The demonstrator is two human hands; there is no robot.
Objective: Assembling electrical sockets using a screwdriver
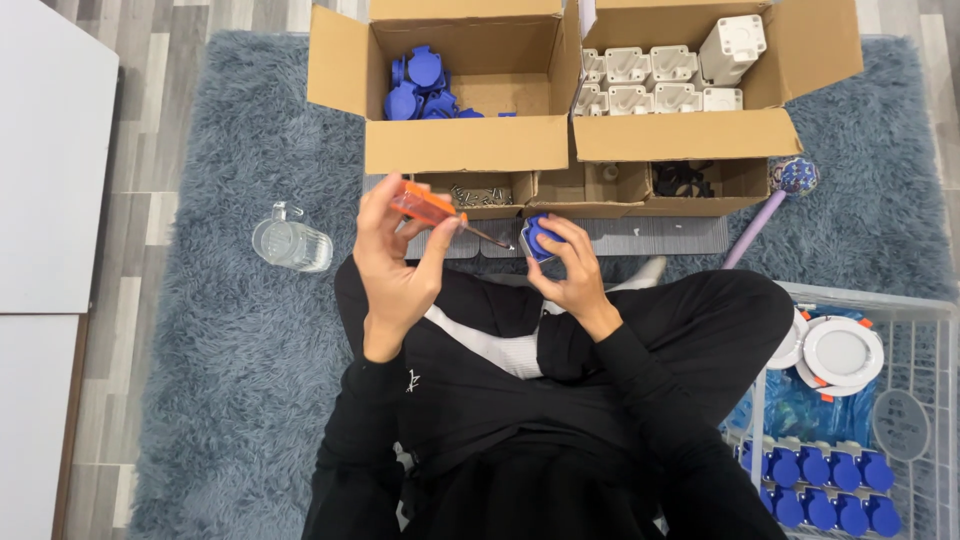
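My left hand [392, 262] holds an orange-handled screwdriver [432, 208], its metal tip pointing right toward a small blue and white socket part [540, 235]. My right hand [570, 268] grips that part, fingers wrapped around it. Both hands are raised above my lap, close together, in front of the cardboard boxes. I sit cross-legged in black clothes on a grey-blue shaggy rug [240, 330].
One open cardboard box [465, 145] holds blue caps [420, 88]; another [690, 135] holds white housings [650, 80]. Low trays with screws [480, 195] sit in front. A glass jug [290, 242] lies left. A wire basket [860, 300] with finished blue parts [820, 490] is right.
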